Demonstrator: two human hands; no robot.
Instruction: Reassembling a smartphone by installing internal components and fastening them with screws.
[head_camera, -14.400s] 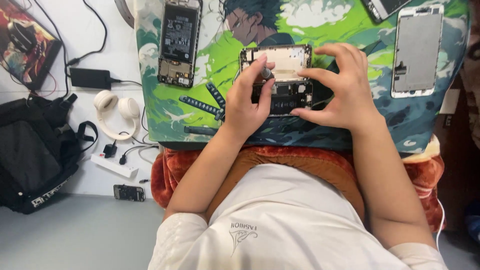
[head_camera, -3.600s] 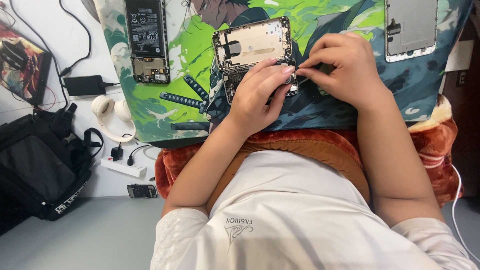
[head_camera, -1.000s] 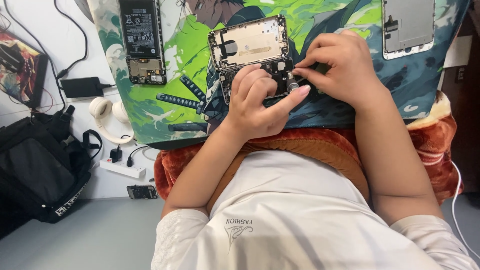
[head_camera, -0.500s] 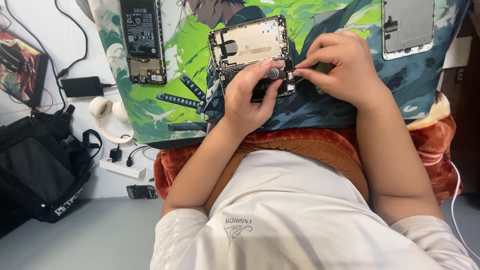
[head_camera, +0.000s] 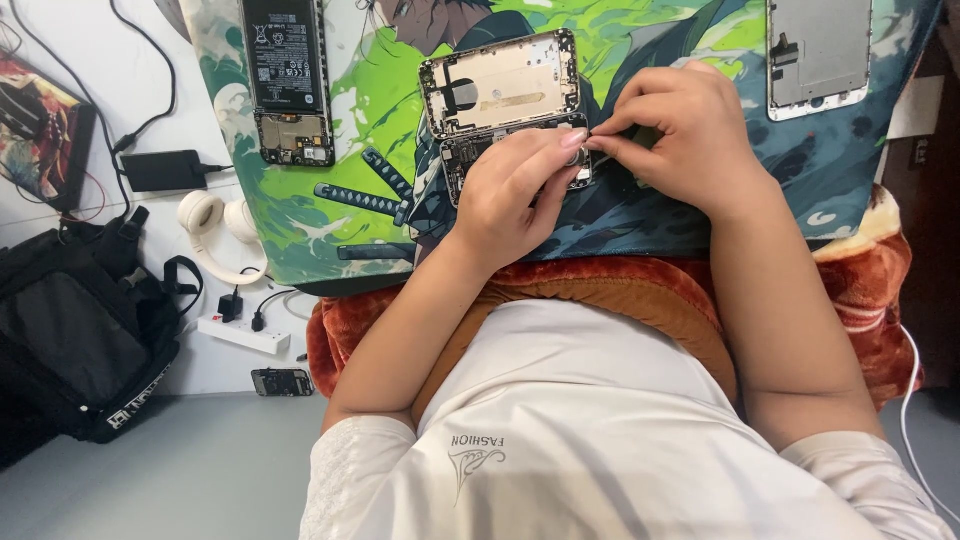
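Green and blue, the illustrated mat (head_camera: 640, 215) fills the view from 10 to 2 o'clock, with the opened phone (head_camera: 500, 95) lying on it at 12. Over the phone's lower edge, the left hand (head_camera: 510, 195) curls loosely, its fingertips touching the right hand (head_camera: 685, 135), whose thumb and forefinger pinch together on something too small to identify.

Illustrated green mat (head_camera: 380, 90) carries opened phone (head_camera: 505, 105), second opened phone (head_camera: 287, 80), detached screen (head_camera: 818, 50).

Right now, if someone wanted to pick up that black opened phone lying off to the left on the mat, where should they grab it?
By its two long edges, coming from above. The black opened phone lies flat with its insides facing up, so pinching the sides probably keeps fingers off the exposed parts. Both hands are busy elsewhere.
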